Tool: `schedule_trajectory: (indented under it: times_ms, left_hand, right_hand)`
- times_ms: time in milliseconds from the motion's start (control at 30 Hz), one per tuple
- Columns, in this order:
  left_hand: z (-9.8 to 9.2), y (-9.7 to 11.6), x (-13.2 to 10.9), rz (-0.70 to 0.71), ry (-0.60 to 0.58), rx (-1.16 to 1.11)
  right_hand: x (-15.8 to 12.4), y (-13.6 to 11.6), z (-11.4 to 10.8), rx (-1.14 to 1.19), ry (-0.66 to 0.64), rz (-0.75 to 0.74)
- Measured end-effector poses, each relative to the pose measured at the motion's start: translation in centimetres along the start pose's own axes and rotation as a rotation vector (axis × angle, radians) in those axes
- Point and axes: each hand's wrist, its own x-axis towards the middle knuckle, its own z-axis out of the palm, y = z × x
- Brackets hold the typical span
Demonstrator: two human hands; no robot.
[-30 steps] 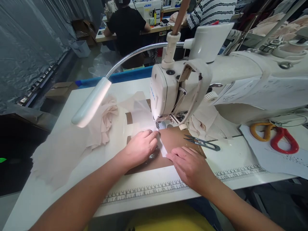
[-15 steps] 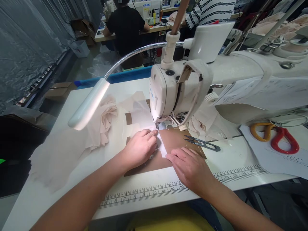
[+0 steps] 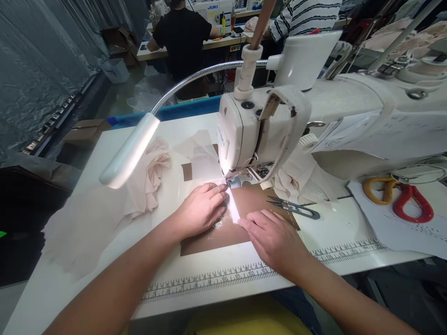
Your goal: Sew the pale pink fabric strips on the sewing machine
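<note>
Feeding a narrow white fabric strip under the small metal presser foot is, I'd judge, the step in hand. Head cam (my only view, so no 2nd angle): the strip lies on a flat brown sheet, running from the foot of the off-white sewing machine toward the front edge of the white table. L hand is palm down, fingers together & slightly bent, tips on the cloth just beside the foot; can't tell if the thumb grips anything underneath. R hand is half curled at the strip's lower end, w/ thumb & index apparently pinching it. Dark metal thread snips lie near it, not held; crumpled pale pink fabric sits off to the L. From here, I'd say the next move calls for light, even steering: L fingertips flat but clear of the foot, R hand lining up the edge w/o tugging. Prob. main risk: puckering.
</note>
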Motion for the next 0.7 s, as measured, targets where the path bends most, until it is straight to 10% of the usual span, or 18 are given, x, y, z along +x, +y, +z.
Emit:
schedule_trajectory:
  times_ms: [700]
  left_hand:
    - [-0.7, -2.4, 0.9, 0.048, -0.05, 0.062]
  right_hand:
    - [2.7, 1.2, -0.9, -0.06, -0.217, -0.03]
